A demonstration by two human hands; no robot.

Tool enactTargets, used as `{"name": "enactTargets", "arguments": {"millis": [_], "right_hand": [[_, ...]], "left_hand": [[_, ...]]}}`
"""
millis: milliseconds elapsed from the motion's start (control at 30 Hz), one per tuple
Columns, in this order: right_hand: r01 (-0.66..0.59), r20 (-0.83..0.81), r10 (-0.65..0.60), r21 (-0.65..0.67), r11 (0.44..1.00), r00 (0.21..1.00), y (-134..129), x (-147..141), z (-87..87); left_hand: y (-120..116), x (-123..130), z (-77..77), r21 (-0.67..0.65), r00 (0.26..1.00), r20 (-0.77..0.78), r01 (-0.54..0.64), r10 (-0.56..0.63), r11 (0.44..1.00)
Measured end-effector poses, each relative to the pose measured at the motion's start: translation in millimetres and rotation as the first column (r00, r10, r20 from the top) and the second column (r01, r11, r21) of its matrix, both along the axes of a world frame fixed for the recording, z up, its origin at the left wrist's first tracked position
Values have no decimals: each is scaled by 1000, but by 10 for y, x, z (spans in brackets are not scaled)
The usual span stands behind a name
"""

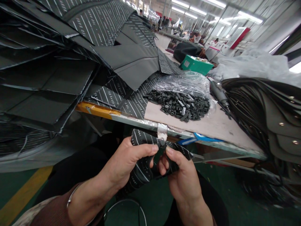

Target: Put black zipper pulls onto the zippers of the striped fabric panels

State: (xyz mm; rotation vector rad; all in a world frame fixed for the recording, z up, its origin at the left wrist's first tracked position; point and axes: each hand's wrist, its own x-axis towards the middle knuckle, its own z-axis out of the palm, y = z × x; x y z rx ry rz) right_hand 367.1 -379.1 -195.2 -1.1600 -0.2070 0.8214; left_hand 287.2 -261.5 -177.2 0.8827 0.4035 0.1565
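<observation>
At six o'clock in my view, the limp, striped black fabric (141, 176) curls in folds just below the tabletop (235, 131) edge; the grip of my left hand (128, 158) and right hand (184, 174) pinches it, thumbs against fingers. From there, crinkled clear plastic (184, 82) half covers small black pieces (185, 108) at one o'clock; smooth, flat panels (47, 78) lie layered at ten.

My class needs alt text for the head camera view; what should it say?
A person's left hand and right hand grip dark, white-striped fabric in front of a table. Small black parts lie on the table beside clear plastic, with a green box beyond; dark panels are piled at the left.
</observation>
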Motion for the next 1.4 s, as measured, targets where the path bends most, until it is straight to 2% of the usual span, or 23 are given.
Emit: {"name": "enactTargets", "arguments": {"millis": [333, 533, 600, 700, 767, 833, 933, 1000, 1100, 1233, 1333, 1400], "right_hand": [[-9, 31, 7, 88, 996, 1000, 47, -35, 34], [32, 160, -47, 98, 995, 986, 28, -10, -66], [4, 222, -11, 35, 999, 975, -47, 41, -78], [-103, 344, 151, -153, 983, 927, -221, 113, -68], [-189, 329, 274, -267, 945, 904, -352, 114, -94], [-214, 263, 293, -292, 932, 919, -461, 67, -167], [-152, 220, 206, -238, 959, 953, -527, -15, -270], [-93, 236, 142, -205, 974, 961, -484, -7, -258], [-1, 289, 56, -185, 983, 956, -310, 141, -121], [82, 420, -10, -154, 985, 908, -74, 375, 55], [86, 495, -4, -143, 986, 869, -63, 392, 98], [37, 489, 36, -139, 990, 871, -153, 328, 98]], "left_hand": [[-14, 28, -3, 75, 999, -33, -7, 9, 997], [50, 45, -26, 169, 1000, -4, -26, 27, 985], [93, -38, -76, 172, 999, -51, 3, 5, 985], [135, -231, -183, 184, 989, -120, 112, -90, 976], [120, -358, -260, 216, 972, -158, 203, -172, 955], [69, -446, -321, 226, 964, -171, 241, -205, 944], [-25, -471, -339, 150, 976, -146, 184, -162, 971], [-57, -407, -295, 111, 986, -140, 108, -93, 988], [-20, -204, -181, 146, 992, -125, -9, 27, 989], [117, 85, -63, 224, 981, -84, -153, 176, 962], [140, 109, -55, 233, 982, -61, -160, 178, 959], [84, -17, -87, 224, 990, -48, -119, 133, 967]]}}
